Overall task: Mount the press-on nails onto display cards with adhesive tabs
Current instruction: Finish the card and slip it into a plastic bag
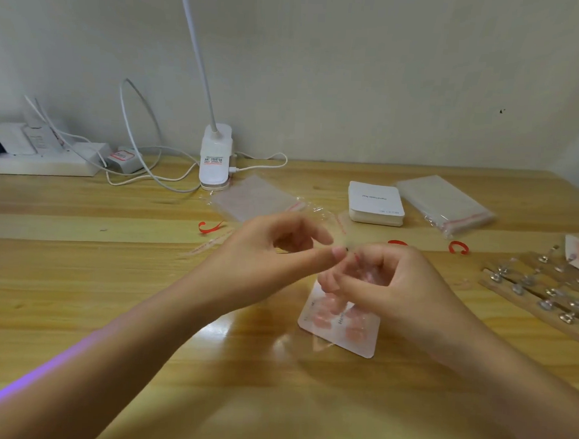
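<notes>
Display card point(337, 329), white, pink nails in clear sleeve, right hand point(388, 285) grip pinching it, left hand point(273, 248) grip unclear

Soft, even light fills the scene, moderately bright, with no hard-edged shadows on the pale grey wall point(356, 71). The glossy yellow-brown wooden tabletop point(77, 275) carries a white glare patch just left of the white display card with pink nails point(339, 326), and a dim, diffuse shadow spreads on the wood below that card. A purple fringe of stray colour runs along the left forearm point(38, 374), far to the lower left of the card. The whole picture is slightly soft; both hands above the card are blurred. Wide-angle distortion bends the table's far edge and stretches the corners.
</notes>
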